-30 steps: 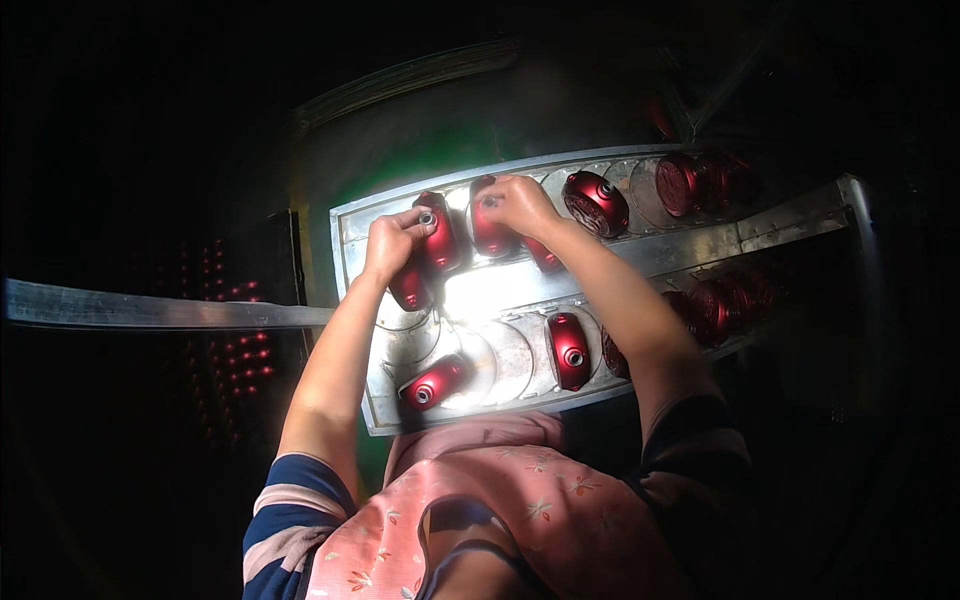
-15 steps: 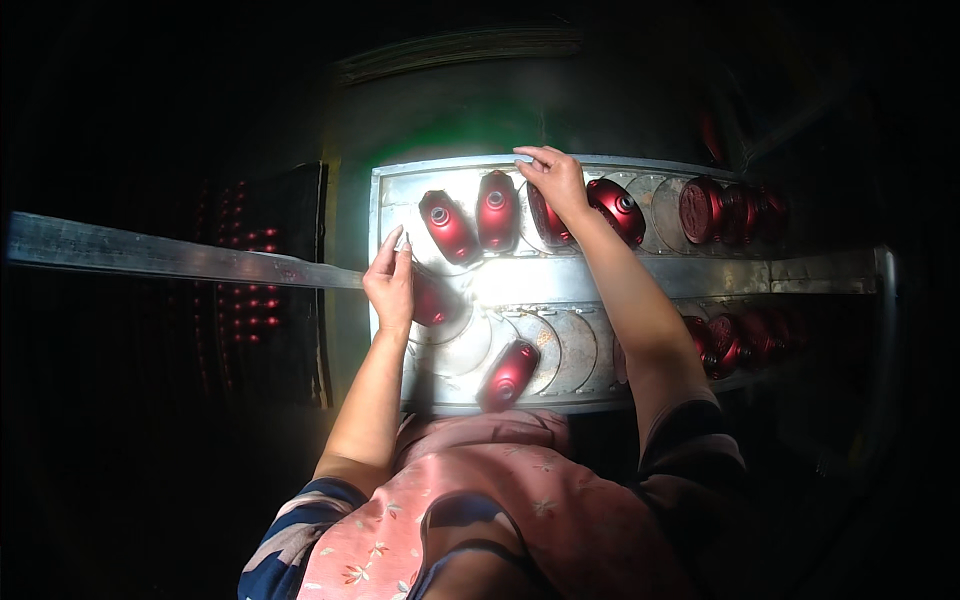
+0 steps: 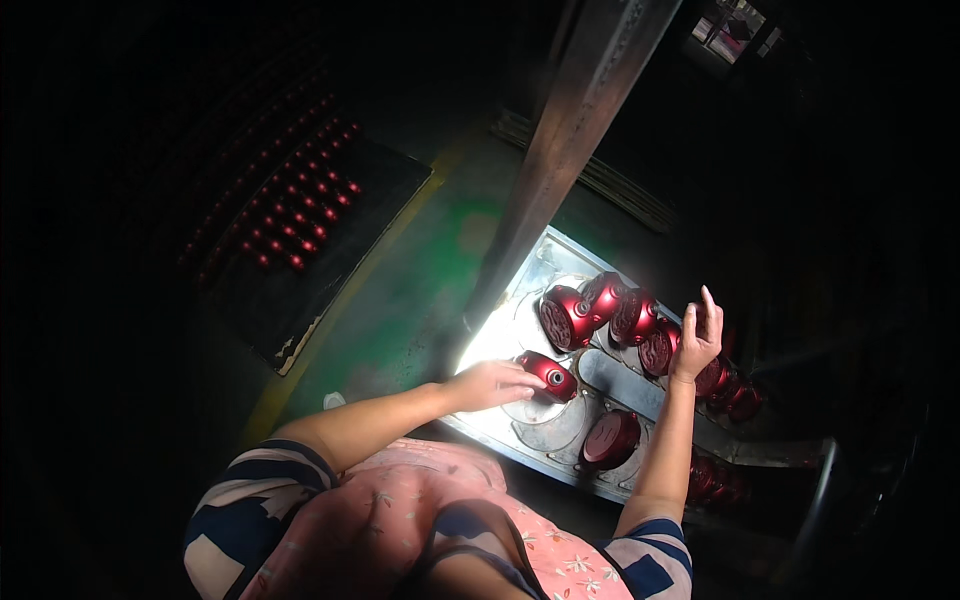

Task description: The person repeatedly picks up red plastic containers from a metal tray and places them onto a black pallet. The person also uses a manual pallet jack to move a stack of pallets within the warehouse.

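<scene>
My left hand (image 3: pixel 495 385) reaches in from the left with its fingers stretched out. Its fingertips touch the near left side of a shiny red, rounded bottle (image 3: pixel 549 377) with a small round neck; the thumb is hidden. Above the far row, my right hand (image 3: pixel 700 340) has its index finger raised and the other fingers loosely bent apart, with no held thing showing. Close to it is a dark red bottle (image 3: pixel 657 347) with a patterned flat base. Another red bottle (image 3: pixel 611 440) lies in the near row. A metal tray (image 3: pixel 545 435) with round plates carries them.
More red bottles (image 3: pixel 567 318) crowd the far row, and several dim ones (image 3: pixel 715 482) are at the right. A metal post (image 3: pixel 590 130) rises beyond the tray's left end. On the floor at left, many red bottles (image 3: pixel 300 215) stand on a dark mat (image 3: pixel 395 190).
The view has turned, so the tray now slants down to the right. My left hand has gone to a red bottle's side. My right hand is now farther right along the far row.
</scene>
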The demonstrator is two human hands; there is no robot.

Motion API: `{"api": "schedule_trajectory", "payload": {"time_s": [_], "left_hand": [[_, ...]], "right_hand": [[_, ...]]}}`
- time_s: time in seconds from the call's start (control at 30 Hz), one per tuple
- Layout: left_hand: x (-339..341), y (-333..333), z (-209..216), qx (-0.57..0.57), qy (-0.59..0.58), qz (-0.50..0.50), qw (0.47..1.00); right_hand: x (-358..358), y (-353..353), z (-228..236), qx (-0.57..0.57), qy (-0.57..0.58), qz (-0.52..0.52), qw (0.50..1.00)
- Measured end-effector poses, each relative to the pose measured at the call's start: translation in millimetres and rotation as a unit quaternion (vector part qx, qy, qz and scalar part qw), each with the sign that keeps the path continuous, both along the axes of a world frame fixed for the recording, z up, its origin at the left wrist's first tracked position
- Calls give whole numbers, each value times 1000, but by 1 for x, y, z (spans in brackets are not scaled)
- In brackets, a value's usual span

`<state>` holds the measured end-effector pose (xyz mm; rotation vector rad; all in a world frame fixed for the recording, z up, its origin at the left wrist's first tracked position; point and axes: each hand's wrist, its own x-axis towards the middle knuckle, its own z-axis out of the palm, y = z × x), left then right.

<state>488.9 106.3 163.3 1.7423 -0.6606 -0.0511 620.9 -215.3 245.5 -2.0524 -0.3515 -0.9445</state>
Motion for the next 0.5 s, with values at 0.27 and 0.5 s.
{"api": "schedule_trajectory", "payload": {"time_s": [0.27, 0.5], "left_hand": [[-79, 245, -5, -23, 264, 30, 964], [-105, 441, -45, -29, 345, 215, 913]], "right_hand": [[-110, 218, 91, -77, -23, 87, 993], [-88, 367, 91, -134, 118, 164, 970]]}}
